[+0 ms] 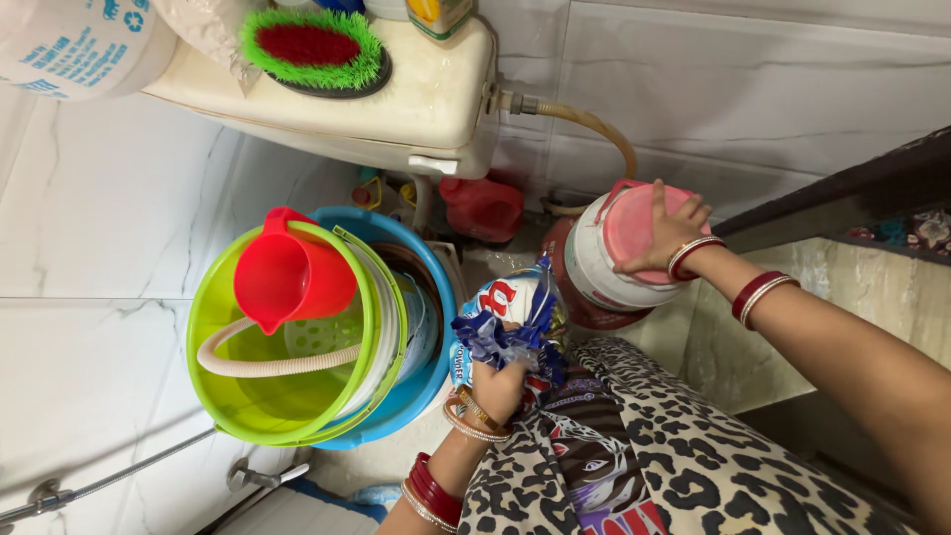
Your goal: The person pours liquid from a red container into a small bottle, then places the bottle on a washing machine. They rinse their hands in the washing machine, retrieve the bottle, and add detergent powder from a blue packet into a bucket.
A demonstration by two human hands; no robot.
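White marble-tiled bathroom, cream cistern (396, 99) at top. Left hand (498, 389) grips blue-white pouch (510, 322) beside green bucket (223, 391). Right hand (662, 236) spread flat on pink-lidded jar (604, 263) near the wall.

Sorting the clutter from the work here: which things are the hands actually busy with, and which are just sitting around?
In hand:
- blue-and-white pouch, gripped by left hand
- pink-lidded white jar, under right hand

Lying about:
- red jug in green bucket
- green scrub brush
- red container
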